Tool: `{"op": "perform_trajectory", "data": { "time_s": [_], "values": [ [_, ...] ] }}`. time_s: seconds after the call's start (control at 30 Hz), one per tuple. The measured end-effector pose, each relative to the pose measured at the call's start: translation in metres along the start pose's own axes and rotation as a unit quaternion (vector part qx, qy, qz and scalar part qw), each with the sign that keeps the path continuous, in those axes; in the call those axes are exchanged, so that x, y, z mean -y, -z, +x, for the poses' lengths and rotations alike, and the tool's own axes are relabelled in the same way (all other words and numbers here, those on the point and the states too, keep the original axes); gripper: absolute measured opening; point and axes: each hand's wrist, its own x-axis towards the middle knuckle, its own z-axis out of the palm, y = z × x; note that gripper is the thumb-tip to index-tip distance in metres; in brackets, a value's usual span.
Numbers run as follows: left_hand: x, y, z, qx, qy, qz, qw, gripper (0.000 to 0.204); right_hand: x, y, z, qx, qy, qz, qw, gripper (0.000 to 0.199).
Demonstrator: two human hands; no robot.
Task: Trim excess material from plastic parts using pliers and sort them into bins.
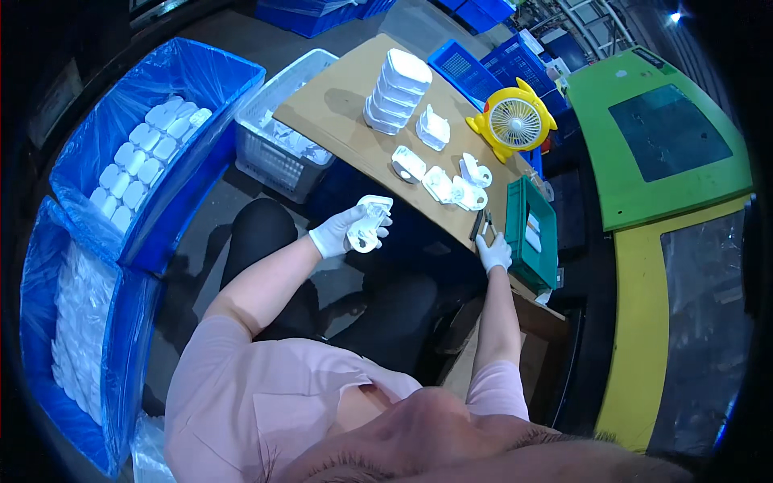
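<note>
My left hand (pixel 336 234), in a white glove, is closed around a white plastic part (pixel 365 235) with a ring-shaped end, held above my lap in front of the table. At the table's right near edge lies my gloved right hand (pixel 494 254), its thumb and fingers apart beside the ends of slim dark hand tools (pixel 487 223). Whether the fingertips touch a tool is hard to make out. Several similar white parts (pixel 437 184) lie loose on the cardboard-covered tabletop (pixel 338 109). Farther back stand a stack of white parts (pixel 396 90) and a shorter pile (pixel 433 129).
A green tray (pixel 518 198) with small items sits right of my right hand; a yellow fan (pixel 515 122) stands behind it. On the left are a blue lined crate (pixel 233 76) of white parts, another holding bagged goods, and a white basket (pixel 262 157). A green-yellow machine (pixel 592 121) borders the right.
</note>
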Motion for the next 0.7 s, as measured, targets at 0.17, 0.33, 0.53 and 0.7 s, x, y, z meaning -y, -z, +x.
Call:
{"op": "perform_trajectory", "data": {
  "time_s": [0.17,0.33,0.53,0.7],
  "values": [
    [-0.006,-0.002,-0.002,0.017,-0.026,-0.002,1.0,0.064,0.02,0.009,-0.007,0.032,-0.062,0.018,0.997,0.066],
    [-0.014,-0.016,0.006,0.027,-0.029,0.07,0.997,0.081,-0.04,-0.026,0.001,-0.03,-0.126,0.232,0.964,0.042],
    [-0.02,-0.021,-0.009,-0.016,-0.014,0.2,0.98,0.097,0.063,0.071,-0.121,-0.043,0.275,0.349,0.895,0.038],
    [-0.022,-0.039,-0.01,-0.015,-0.014,0.259,0.966,0.102,0.133,0.13,-0.186,0.109,0.381,0.203,0.896,0.053]
  ]
}}
